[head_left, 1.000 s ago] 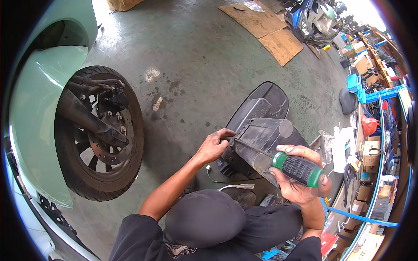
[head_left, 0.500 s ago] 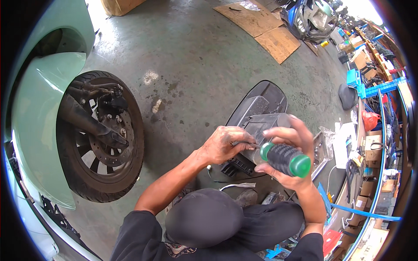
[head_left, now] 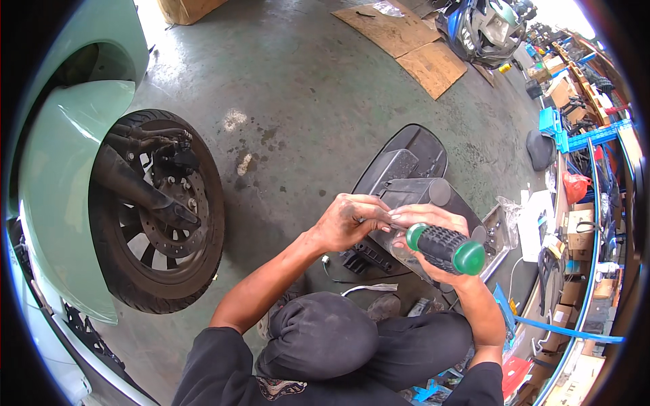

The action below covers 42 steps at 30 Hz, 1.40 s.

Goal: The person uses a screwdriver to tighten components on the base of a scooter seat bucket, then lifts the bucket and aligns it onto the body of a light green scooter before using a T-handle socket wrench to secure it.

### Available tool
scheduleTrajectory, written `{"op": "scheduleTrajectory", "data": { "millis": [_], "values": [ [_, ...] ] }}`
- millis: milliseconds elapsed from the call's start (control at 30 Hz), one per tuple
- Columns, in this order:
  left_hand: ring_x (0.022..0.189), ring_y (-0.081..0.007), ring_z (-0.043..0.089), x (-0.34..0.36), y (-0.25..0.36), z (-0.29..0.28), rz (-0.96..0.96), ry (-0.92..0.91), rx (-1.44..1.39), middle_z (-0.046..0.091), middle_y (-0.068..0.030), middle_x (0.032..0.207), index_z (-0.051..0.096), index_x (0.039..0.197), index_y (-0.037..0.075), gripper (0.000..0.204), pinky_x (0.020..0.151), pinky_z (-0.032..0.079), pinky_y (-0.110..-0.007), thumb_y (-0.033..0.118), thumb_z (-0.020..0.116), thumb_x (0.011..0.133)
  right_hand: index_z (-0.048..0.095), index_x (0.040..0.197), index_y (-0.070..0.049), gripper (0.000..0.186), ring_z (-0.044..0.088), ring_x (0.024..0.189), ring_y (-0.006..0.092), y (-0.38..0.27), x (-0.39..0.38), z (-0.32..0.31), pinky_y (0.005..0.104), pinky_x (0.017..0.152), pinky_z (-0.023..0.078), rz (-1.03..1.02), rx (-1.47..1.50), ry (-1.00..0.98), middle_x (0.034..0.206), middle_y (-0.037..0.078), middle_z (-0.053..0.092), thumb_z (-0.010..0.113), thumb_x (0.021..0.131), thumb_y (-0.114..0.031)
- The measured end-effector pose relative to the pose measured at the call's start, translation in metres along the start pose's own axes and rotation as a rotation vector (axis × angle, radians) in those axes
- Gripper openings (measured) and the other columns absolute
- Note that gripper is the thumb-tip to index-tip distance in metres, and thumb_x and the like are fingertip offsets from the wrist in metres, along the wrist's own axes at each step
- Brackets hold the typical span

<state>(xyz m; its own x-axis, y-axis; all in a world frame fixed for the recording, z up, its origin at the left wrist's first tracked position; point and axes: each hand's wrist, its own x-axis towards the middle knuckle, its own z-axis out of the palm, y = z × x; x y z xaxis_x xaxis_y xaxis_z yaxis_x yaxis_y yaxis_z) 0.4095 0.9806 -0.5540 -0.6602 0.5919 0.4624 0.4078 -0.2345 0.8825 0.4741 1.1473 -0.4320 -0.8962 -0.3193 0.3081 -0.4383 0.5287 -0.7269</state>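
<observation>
My right hand (head_left: 439, 218) holds a screwdriver (head_left: 441, 249) with a ribbed black grip and green ends. Its handle lies across the palm, with the butt end toward the lower right. My left hand (head_left: 347, 222) has its fingers pinched together, and its fingertips meet those of my right hand close to the screwdriver's front end. Whatever is between these fingertips is too small to make out. Below both hands lies a large black moulded plastic part (head_left: 414, 188) on the floor, with an oval shell at its far end.
At the left stands a pale green vehicle body (head_left: 68, 142) with a front wheel (head_left: 215, 223) and brake disc. Flat cardboard (head_left: 430, 64) and a blue motorcycle (head_left: 484, 30) are far right. Crowded shelves (head_left: 586, 223) line the right side. A metal tray (head_left: 502, 233) lies beside the plastic part.
The fingers of my right hand have moved left from around the screwdriver's handle to my left fingertips. The handle has turned a little. My left hand has barely moved.
</observation>
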Motion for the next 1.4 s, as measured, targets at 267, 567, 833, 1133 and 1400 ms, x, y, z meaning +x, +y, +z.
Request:
{"op": "scheduleTrajectory", "data": {
  "millis": [267, 567, 833, 1133, 1400],
  "values": [
    [0.08, -0.0246, 0.067, 0.007, 0.001, 0.001, 0.06, 0.064, -0.065, 0.068, -0.0116, 0.088, 0.068, 0.085, 0.002, 0.015, 0.07, 0.055, -0.034, 0.003, 0.072, 0.071, 0.068, 0.086, 0.001, 0.023, 0.069, 0.083, 0.0219, 0.006, -0.004, -0.006, 0.0299, 0.072, 0.055, 0.038, -0.009, -0.038, 0.092, 0.011, 0.07, 0.077, 0.065, -0.006],
    [0.08, -0.025, 0.067, 0.007, 0.0, 0.004, 0.092, 0.041, -0.043, 0.068, -0.0118, 0.09, 0.068, 0.09, 0.003, 0.019, 0.071, 0.054, -0.034, 0.003, 0.072, 0.071, 0.067, 0.099, 0.0, 0.036, 0.068, 0.087, 0.0225, 0.016, -0.008, -0.013, 0.0293, 0.075, 0.054, -0.033, -0.085, -0.117, 0.097, 0.015, 0.069, 0.078, 0.066, -0.009],
    [0.082, -0.0271, 0.067, 0.006, 0.003, 0.003, 0.034, -0.004, 0.108, 0.069, -0.0126, 0.089, 0.066, 0.087, 0.0, 0.018, 0.073, 0.054, -0.035, -0.007, 0.065, 0.071, 0.068, 0.098, -0.002, 0.029, 0.069, 0.083, 0.0233, 0.009, -0.009, -0.004, 0.0304, 0.075, 0.055, 0.123, 0.16, -0.073, 0.093, 0.01, 0.07, 0.074, 0.07, -0.003],
    [0.077, -0.0256, 0.067, 0.005, 0.001, -0.002, -0.066, -0.051, 0.118, 0.068, -0.0109, 0.084, 0.066, 0.086, 0.0, 0.011, 0.07, 0.054, -0.034, -0.002, 0.066, 0.076, 0.065, 0.103, 0.0, 0.034, 0.068, 0.086, 0.0278, 0.003, 0.001, 0.001, 0.0332, 0.077, 0.055, -0.041, 0.041, -0.02, 0.095, 0.011, 0.07, 0.07, 0.069, -0.001],
    [0.08, -0.0251, 0.066, 0.005, 0.002, 0.003, 0.002, 0.075, -0.106, 0.069, -0.008, 0.084, 0.066, 0.087, 0.001, 0.016, 0.069, 0.052, -0.036, 0.005, 0.072, 0.072, 0.066, 0.099, 0.002, 0.031, 0.069, 0.086, 0.0267, 0.007, 0.0, -0.013, 0.0323, 0.074, 0.055, 0.06, -0.097, -0.149, 0.096, 0.013, 0.069, 0.07, 0.069, -0.003]
  ]
}}
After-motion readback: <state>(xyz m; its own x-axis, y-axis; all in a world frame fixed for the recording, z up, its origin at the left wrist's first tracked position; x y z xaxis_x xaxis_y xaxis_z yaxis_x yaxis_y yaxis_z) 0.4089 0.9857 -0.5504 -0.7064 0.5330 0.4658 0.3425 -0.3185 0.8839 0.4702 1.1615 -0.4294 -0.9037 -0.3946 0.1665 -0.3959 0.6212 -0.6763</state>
